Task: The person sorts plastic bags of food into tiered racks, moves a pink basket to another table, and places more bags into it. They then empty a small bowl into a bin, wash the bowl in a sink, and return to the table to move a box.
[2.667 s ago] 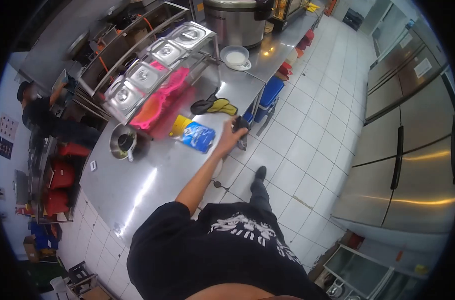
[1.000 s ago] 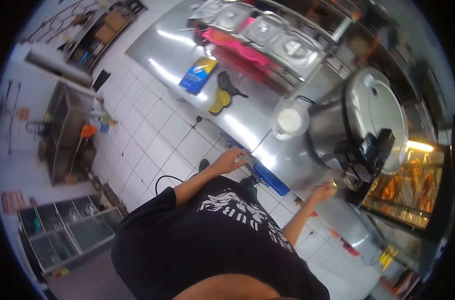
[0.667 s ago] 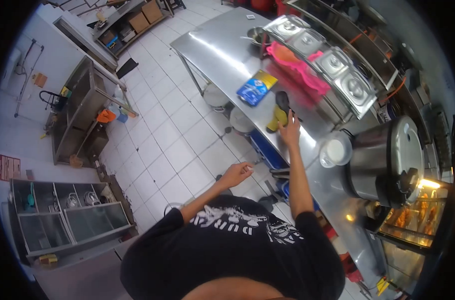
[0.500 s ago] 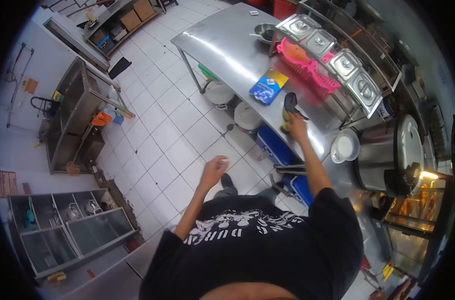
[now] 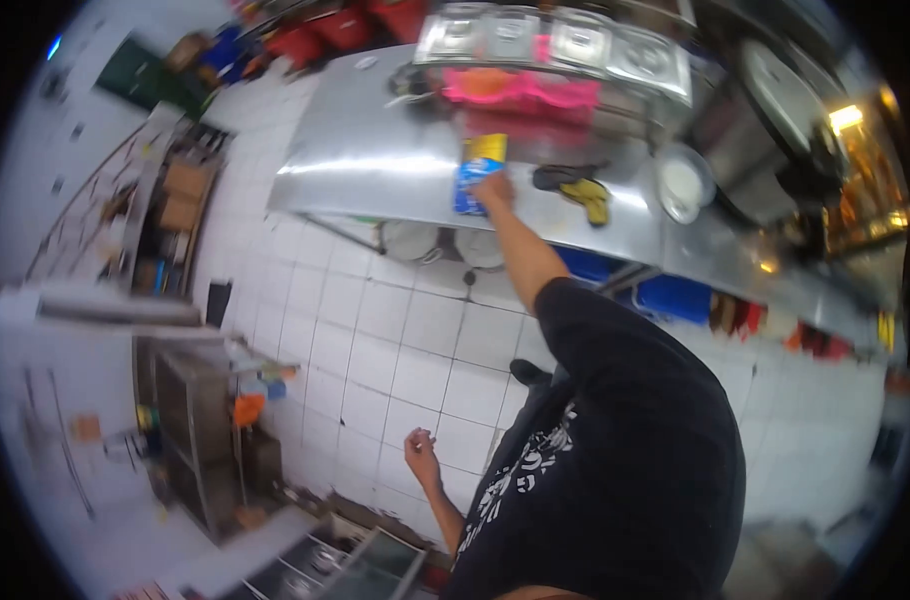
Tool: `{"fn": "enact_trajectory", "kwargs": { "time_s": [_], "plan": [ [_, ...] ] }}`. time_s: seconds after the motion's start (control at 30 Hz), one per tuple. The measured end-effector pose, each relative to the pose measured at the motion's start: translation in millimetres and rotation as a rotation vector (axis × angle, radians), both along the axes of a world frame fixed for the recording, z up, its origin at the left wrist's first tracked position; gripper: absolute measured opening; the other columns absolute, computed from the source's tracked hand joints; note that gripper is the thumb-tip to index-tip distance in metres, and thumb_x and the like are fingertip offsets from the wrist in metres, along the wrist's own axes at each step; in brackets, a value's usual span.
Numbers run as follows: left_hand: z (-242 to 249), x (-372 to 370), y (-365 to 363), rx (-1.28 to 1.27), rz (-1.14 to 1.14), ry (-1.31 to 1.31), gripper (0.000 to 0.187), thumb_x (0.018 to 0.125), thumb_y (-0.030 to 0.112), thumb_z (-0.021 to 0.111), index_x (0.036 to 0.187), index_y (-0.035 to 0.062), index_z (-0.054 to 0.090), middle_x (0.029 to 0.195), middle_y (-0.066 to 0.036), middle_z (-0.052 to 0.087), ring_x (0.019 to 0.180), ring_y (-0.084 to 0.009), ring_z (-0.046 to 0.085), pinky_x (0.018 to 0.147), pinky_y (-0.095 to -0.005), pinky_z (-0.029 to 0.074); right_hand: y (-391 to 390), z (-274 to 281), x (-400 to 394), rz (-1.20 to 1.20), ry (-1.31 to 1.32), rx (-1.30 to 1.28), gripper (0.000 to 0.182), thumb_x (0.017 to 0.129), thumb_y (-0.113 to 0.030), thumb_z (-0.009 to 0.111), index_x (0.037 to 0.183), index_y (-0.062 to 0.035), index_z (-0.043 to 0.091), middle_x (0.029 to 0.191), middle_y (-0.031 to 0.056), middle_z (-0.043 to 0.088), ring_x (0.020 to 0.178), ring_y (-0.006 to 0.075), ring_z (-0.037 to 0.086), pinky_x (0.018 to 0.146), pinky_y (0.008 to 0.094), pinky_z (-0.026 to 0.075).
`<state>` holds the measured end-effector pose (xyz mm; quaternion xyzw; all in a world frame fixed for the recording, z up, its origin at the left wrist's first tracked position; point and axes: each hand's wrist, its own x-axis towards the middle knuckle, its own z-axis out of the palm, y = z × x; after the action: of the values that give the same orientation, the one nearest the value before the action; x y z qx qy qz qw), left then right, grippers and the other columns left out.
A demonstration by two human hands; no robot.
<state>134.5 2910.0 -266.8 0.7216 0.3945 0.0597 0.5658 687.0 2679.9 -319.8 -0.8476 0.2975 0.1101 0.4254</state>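
A blue and yellow packet [image 5: 483, 150] lies on the steel table [image 5: 355, 150]. My right hand [image 5: 493, 190] is closed on the packet's lower right part; some of the fingertips are hidden. To the right of it, a dark cloth-like item [image 5: 557, 177] and a yellow-green one [image 5: 588, 200] rest on the tabletop, touching each other. Over the tiled floor, away from the table, my left hand [image 5: 421, 447] hangs with its fingers curled, and whether it holds anything is too small to tell.
Lidded steel pans [image 5: 580, 42] stand above pink baskets [image 5: 520, 90] at the table's back. A white bowl [image 5: 683, 183] and a large pot [image 5: 740, 130] are to the right. Under the table are pots and a blue box [image 5: 672, 299]. A cabinet [image 5: 190, 400] stands at left.
My right hand has left the dark and yellow-green items and taken hold of the packet. Those items now lie released. The view has turned, and my left hand appears lower.
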Motion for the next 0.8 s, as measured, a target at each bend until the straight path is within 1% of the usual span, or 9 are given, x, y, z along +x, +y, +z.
{"fn": "enact_trajectory", "kwargs": {
  "time_s": [0.13,0.17,0.3,0.33,0.4,0.43,0.53,0.67,0.8],
  "plan": [
    [-11,31,-31,-0.117,-0.145,0.101,0.030,0.093,0.020,0.057,0.114,-0.0021,0.056,0.097,-0.011,0.063,0.085,-0.0192,0.063,0.074,-0.0291,0.051,-43,-1,-61,0.086,-0.294,0.111,0.064,0.076,-0.034,0.074,0.122,0.0006,0.048,0.121,0.0256,0.056,0.115,0.0401,0.053,0.097,0.0453,0.044],
    [-18,40,-40,-0.153,-0.177,0.127,0.031,0.093,0.020,0.057,0.114,-0.0020,0.056,0.098,-0.011,0.063,0.085,-0.0195,0.064,0.074,-0.0289,0.050,-64,-4,-96,0.064,-0.444,0.170,0.051,0.078,-0.037,0.071,0.111,-0.0003,0.057,0.112,0.0252,0.060,0.109,0.0412,0.056,0.092,0.0456,0.046],
    [-35,90,-61,-0.201,-0.420,0.099,0.031,0.093,0.026,0.059,0.115,0.0030,0.056,0.099,-0.009,0.064,0.083,-0.0162,0.062,0.072,-0.0271,0.047,-191,59,-254,0.005,-0.230,0.651,0.037,0.085,-0.027,0.070,0.112,-0.0049,0.060,0.095,0.0012,0.063,0.083,0.0079,0.058,0.070,0.0248,0.048],
    [-35,107,-67,-0.184,-0.467,0.079,0.031,0.093,0.025,0.059,0.114,0.0032,0.057,0.099,-0.008,0.064,0.083,-0.0157,0.062,0.071,-0.0267,0.047,-231,58,-288,-0.025,-0.179,0.735,0.039,0.084,-0.027,0.071,0.114,-0.0053,0.060,0.094,0.0022,0.063,0.081,0.0101,0.057,0.066,0.0260,0.047],
    [-33,142,-79,-0.160,-0.548,0.049,0.030,0.093,0.025,0.059,0.113,0.0034,0.057,0.098,-0.008,0.064,0.082,-0.0152,0.062,0.071,-0.0263,0.046,-314,91,-345,-0.148,-0.102,0.410,0.048,0.078,-0.031,0.075,0.116,-0.0056,0.062,0.096,0.0035,0.062,0.078,0.0132,0.056,0.063,0.0265,0.044],
    [-32,157,-86,-0.174,-0.538,0.042,0.030,0.093,0.022,0.058,0.113,0.0006,0.056,0.098,-0.010,0.064,0.084,-0.0170,0.062,0.073,-0.0280,0.049,-352,125,-366,-0.242,-0.054,0.316,0.057,0.074,-0.029,0.076,0.120,0.0004,0.060,0.099,0.0108,0.067,0.088,0.0182,0.062,0.076,0.0306,0.049],
    [-31,202,-116,-0.152,-0.615,0.063,0.030,0.093,0.021,0.058,0.113,-0.0013,0.056,0.098,-0.011,0.064,0.085,-0.0181,0.063,0.074,-0.0292,0.050,-484,126,-407,-0.309,-0.374,0.135,0.039,0.077,-0.021,0.072,0.105,0.0033,0.063,0.091,0.0132,0.069,0.082,0.0209,0.065,0.074,0.0332,0.050],
    [-35,251,-180,-0.074,-0.749,0.096,0.029,0.092,0.025,0.060,0.111,0.0025,0.057,0.097,-0.009,0.064,0.084,-0.0166,0.064,0.071,-0.0277,0.048,-562,170,-379,-0.642,-0.660,-0.406,0.025,0.084,-0.018,0.061,0.102,-0.0015,0.059,0.086,0.0228,0.065,0.083,0.0382,0.064,0.072,0.0410,0.049],
    [-30,289,-262,-0.010,-0.903,0.071,0.030,0.092,0.026,0.060,0.111,0.0024,0.057,0.096,-0.008,0.066,0.080,-0.0163,0.064,0.069,-0.0262,0.047,-631,136,-323,-0.791,-0.604,-0.402,0.023,0.085,-0.015,0.058,0.104,-0.0032,0.058,0.088,0.0250,0.064,0.086,0.0441,0.061,0.073,0.0461,0.047]
  ]
}}
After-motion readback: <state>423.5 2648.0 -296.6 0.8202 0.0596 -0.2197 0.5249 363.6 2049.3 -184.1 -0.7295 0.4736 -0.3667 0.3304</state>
